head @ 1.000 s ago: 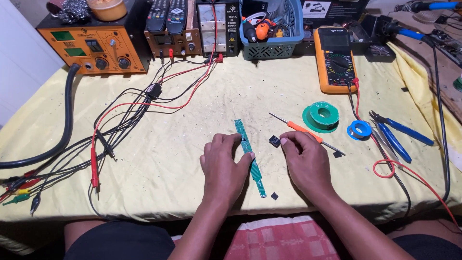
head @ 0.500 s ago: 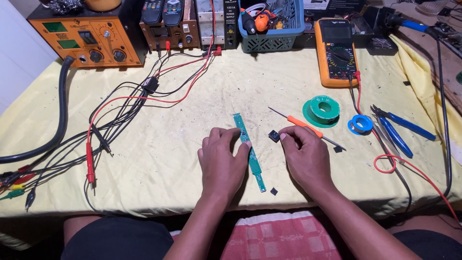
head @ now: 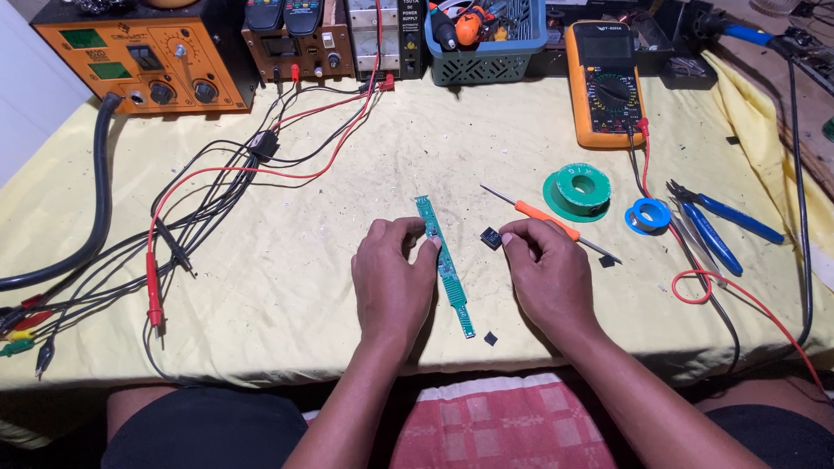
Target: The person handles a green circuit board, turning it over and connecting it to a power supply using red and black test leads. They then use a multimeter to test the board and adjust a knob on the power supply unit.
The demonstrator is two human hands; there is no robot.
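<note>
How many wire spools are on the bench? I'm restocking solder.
2: a green spool right of the orange screwdriver, and a smaller blue spool beside it, near the blue pliers. More could be hidden in the basket.
</note>
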